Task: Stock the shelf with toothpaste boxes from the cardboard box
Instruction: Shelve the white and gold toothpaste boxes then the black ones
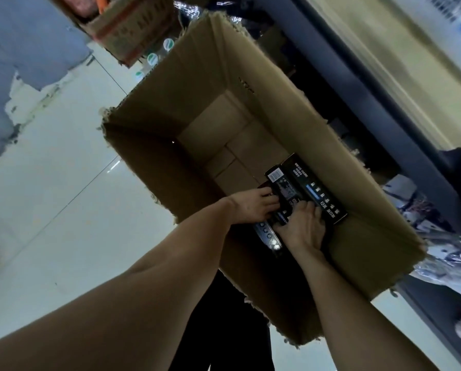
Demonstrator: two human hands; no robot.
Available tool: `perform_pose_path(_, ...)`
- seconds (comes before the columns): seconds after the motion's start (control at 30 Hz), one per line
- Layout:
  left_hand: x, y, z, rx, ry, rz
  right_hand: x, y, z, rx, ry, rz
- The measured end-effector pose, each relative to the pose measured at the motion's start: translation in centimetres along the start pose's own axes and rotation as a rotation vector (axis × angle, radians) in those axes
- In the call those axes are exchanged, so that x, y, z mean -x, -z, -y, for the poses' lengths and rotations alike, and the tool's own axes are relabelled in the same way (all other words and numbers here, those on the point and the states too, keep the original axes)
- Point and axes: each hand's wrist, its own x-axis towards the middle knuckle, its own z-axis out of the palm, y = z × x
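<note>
Both hands are reaching into the cardboard box (pixel 250 103). The left hand (pixel 253 207) and the right hand (pixel 303 226) are gripping the last dark toothpaste boxes (pixel 307 188), lying at its near right corner. The rest of its bottom is bare, so the unloading seems almost finished; the shelf (pixel 371 108) is waiting.

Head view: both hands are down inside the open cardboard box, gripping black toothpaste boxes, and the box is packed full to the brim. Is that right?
Not quite. The head view shows the cardboard box nearly empty, not full: most of its bare bottom flaps are exposed, and only a few black toothpaste boxes lie at the near end. The rest holds: the left hand and right hand are both inside, gripping those boxes.
</note>
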Motion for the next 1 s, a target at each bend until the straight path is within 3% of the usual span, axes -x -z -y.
perform_pose_path(0.13,-0.9,0.5,-0.5,0.023,0.037,0.059,0.0,1.0,-0.4,-0.098,-0.031,0.060)
perform_pose_path(0.37,3.9,5.8,2.2,0.143,0.273,0.218,4.5,6.4,-0.3,-0.271,-0.043,0.063)
perform_pose_path(0.47,9.3,9.5,4.2,0.380,0.470,0.239,9.6,10.8,-1.7,-0.415,-0.083,-0.007)
perform_pose_path(0.6,18.3,15.9,6.6,0.887,0.823,0.042,17.6,18.7,-3.0,-0.946,-0.104,-0.016)
perform_pose_path(0.7,24.1,19.9,5.7,1.541,0.942,-0.161,23.4,23.9,-2.6,-1.502,-0.205,0.045)
perform_pose_path(0.77,27.0,23.3,3.6,1.943,0.935,-0.343,26.6,26.2,-2.2,-1.800,-0.309,0.127)
perform_pose_path(0.87,29.8,27.9,0.1,2.240,0.838,-0.571,30.6,29.0,-1.6,-1.939,-0.380,0.152)
perform_pose_path(1.0,31.7,32.5,-3.1,2.507,0.669,-0.733,34.5,31.8,-1.2,-2.040,-0.182,0.084)
